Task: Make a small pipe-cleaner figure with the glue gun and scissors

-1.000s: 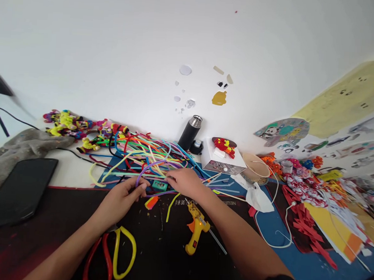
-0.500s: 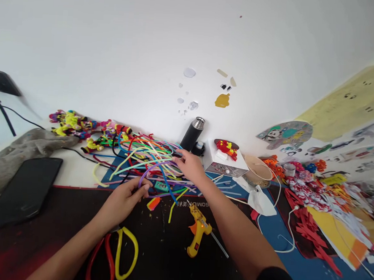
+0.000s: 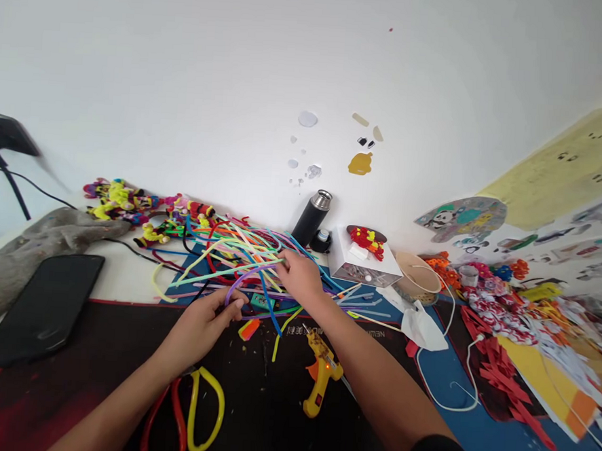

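My left hand (image 3: 216,321) pinches a purple pipe cleaner (image 3: 241,278), which arches up and to the right. At its other end, my right hand (image 3: 299,277) reaches into the loose pile of many-coloured pipe cleaners (image 3: 228,248). Its fingertips are closed on pipe cleaners there, though which colours they grip is hard to see. Below the left hand lie scissors (image 3: 208,410) with one red and one yellow handle, their blades hidden by that hand. A yellow glue gun (image 3: 321,380) with a lit orange light rests on the black mat, beside my right forearm.
Behind the pile stands a black flask (image 3: 311,218). A white box (image 3: 365,260) and a round basket (image 3: 417,277) are to the right, with a white cable (image 3: 453,408). A black phone-like slab (image 3: 41,312) lies left, below several pipe-cleaner figures (image 3: 119,201). Red strips (image 3: 510,381) lie far right.
My right hand's fingers have drawn in from a reach across the pile and are now closed. My left hand keeps its pinch on the purple pipe cleaner. The view has shifted slightly.
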